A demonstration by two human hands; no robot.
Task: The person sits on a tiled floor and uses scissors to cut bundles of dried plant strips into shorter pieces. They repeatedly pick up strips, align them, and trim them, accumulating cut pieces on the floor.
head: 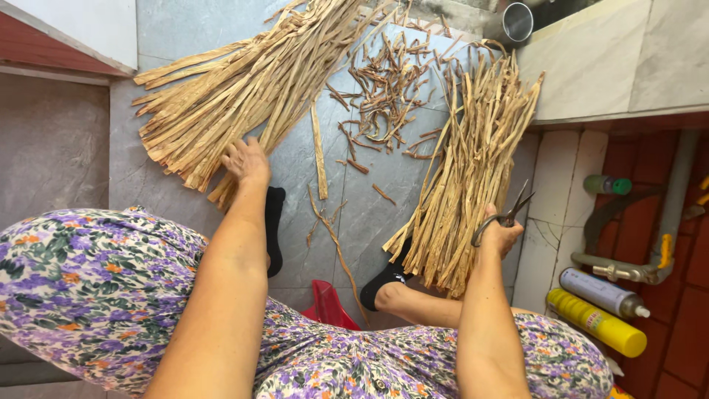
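Left hand (246, 161) fingers spread, resting on large bundle of dried strips (244, 81) at floor's far left, right hand (499, 235) clamped on scissors (509, 214) beside smaller strip bundle (473, 170) at floor's right edge, dark trimmings (384, 92) between bundles.

Person wears a loose garment (96, 288) in a floral print: purple, lilac and orange blossoms with green leaves on a pale ground, covering both knees and the lap. Arms bare, no sleeves showing. Black socks (275, 229) on both feet.
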